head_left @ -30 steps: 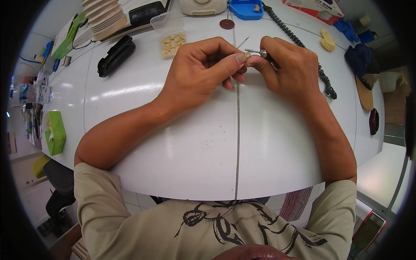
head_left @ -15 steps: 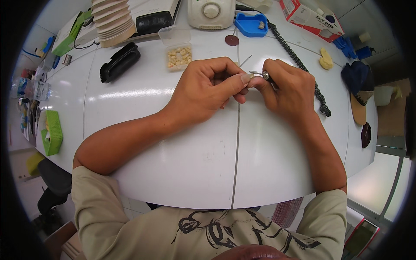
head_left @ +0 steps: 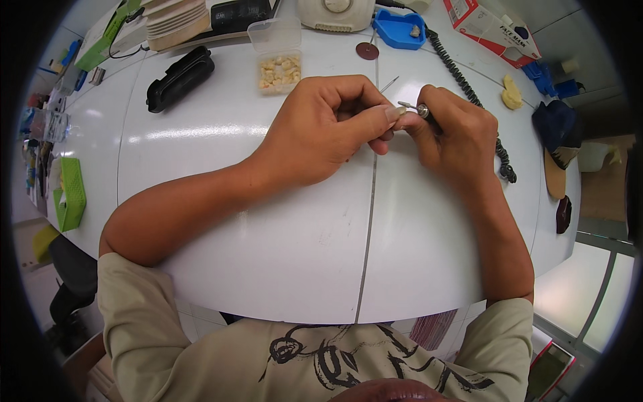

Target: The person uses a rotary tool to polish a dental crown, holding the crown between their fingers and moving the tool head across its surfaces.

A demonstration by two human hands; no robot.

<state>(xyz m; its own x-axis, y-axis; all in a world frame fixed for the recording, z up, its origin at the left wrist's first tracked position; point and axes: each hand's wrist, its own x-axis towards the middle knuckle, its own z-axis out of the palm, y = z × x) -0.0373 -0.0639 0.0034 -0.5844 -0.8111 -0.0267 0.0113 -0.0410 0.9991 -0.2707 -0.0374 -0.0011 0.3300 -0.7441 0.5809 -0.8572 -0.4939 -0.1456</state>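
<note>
Drill [head_left: 423, 111], gripped in my right hand [head_left: 463, 130], hangs above the glossy white table [head_left: 295, 241], its tip [head_left: 406, 105] beside the small piece [head_left: 402, 112] my left hand [head_left: 331, 130] pinches. A dark seam [head_left: 368, 234] crosses the table; a green basket [head_left: 72, 195] stands far left, a cap [head_left: 556, 127] far right.
</note>
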